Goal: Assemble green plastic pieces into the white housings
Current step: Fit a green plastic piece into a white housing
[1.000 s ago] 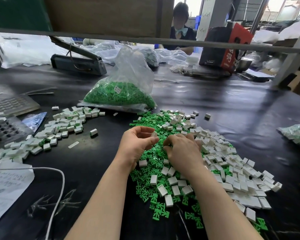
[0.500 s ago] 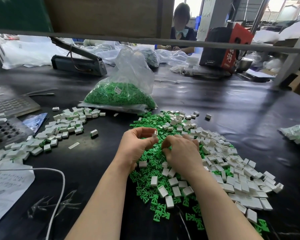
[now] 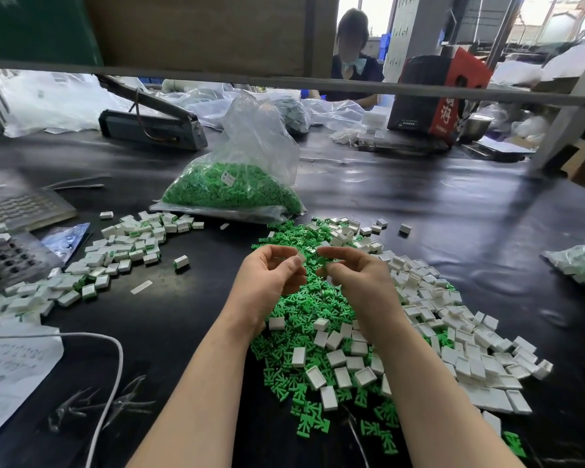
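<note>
White housing (image 3: 300, 257) in left hand (image 3: 267, 278), raised since; right hand (image 3: 355, 276) too.

Part of the green pieces (image 3: 304, 309) is being covered by the left hand (image 3: 267, 278) and right hand (image 3: 358, 282). What is being pinched cannot be fully made out. The paper sheet (image 3: 11, 369) is being cut off by the left edge.

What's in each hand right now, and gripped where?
Left hand pinches a white housing at its end with its fingertips; right hand pinches a green piece by its middle.
</note>
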Demonstrator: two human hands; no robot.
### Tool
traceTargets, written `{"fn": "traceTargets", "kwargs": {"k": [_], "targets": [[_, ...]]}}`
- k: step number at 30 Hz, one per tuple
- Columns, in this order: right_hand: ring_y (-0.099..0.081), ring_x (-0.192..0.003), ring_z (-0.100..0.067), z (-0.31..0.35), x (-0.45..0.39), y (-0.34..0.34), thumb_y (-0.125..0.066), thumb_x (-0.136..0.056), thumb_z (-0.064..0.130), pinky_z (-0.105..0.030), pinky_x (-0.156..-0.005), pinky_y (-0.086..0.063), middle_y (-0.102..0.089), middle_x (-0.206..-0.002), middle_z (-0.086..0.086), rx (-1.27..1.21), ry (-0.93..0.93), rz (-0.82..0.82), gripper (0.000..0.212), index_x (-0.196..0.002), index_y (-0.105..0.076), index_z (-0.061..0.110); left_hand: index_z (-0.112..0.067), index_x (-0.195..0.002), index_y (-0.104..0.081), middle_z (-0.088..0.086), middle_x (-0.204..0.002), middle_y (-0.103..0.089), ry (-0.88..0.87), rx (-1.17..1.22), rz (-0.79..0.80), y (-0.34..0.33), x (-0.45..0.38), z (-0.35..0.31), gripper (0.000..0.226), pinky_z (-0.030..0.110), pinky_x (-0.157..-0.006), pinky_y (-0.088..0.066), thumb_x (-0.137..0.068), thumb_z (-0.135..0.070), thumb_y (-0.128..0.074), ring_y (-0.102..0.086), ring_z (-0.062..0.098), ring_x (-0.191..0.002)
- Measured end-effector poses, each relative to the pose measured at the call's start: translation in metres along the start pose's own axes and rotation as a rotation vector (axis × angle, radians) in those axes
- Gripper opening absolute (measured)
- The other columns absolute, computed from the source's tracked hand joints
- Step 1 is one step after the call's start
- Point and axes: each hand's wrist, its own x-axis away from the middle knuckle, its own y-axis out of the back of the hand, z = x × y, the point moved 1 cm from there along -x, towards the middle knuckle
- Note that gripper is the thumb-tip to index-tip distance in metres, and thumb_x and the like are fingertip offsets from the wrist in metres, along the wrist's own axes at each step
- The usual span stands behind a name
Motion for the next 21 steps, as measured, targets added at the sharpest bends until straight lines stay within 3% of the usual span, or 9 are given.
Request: {"fn": "traceTargets", "kwargs": {"k": [2, 4, 8, 21], "targets": [[-0.062, -0.064, -0.001, 0.0001, -0.0007, 0.0009, -0.061, -0.090, 0.001, -0.023, -0.065, -0.047, -0.074, -0.085, -0.009, -0.065, -0.013, 0.014, 0.022, -0.099, -0.073, 0.016, -0.008, -0.099, -0.064, 0.006, -0.079, -0.073, 0.004, 0.001, 0.006, 0.0002, 0.0003, -0.0003, 0.008, 0.021, -0.061, -0.055, -0.091, -0.011, -0.066, -0.071, 0.014, -0.070], [-0.060, -0.060, -0.001, 0.0002, -0.0019, 0.0017, -0.061, -0.090, 0.001, -0.017, -0.057, -0.045, -0.075, -0.084, -0.009, -0.131, -0.027, 0.010, 0.018, -0.097, -0.070, 0.014, -0.008, -0.099, -0.065, 0.007, -0.081, -0.075, 0.011, 0.001, 0.019, -0.0001, 0.0005, -0.0005, 0.008, 0.022, -0.064, -0.056, -0.091, -0.011, -0.067, -0.072, 0.015, -0.073], [-0.061, -0.063, -0.010, -0.0009, -0.0040, 0.0021, -0.063, -0.092, 0.009, -0.022, -0.055, -0.046, -0.076, -0.084, -0.007, -0.170, -0.057, -0.003, 0.008, -0.098, -0.063, 0.014, -0.009, -0.098, -0.067, 0.009, -0.086, -0.076, 0.011, -0.001, 0.034, -0.0012, 0.0014, -0.0007, 0.013, 0.021, -0.064, -0.055, -0.086, -0.013, -0.071, -0.073, 0.016, -0.077], [-0.058, -0.060, 0.000, -0.0027, -0.0053, -0.0017, -0.067, -0.087, 0.004, -0.013, -0.053, -0.045, -0.065, -0.076, -0.004, -0.014, 0.076, -0.013, 0.010, -0.084, -0.067, 0.014, -0.006, -0.094, -0.069, 0.006, -0.077, -0.073, -0.050, -0.065, 0.008, -0.0066, 0.0032, -0.0031, 0.016, 0.022, -0.066, -0.057, -0.083, -0.014, -0.075, -0.070, 0.012, -0.069]]}}
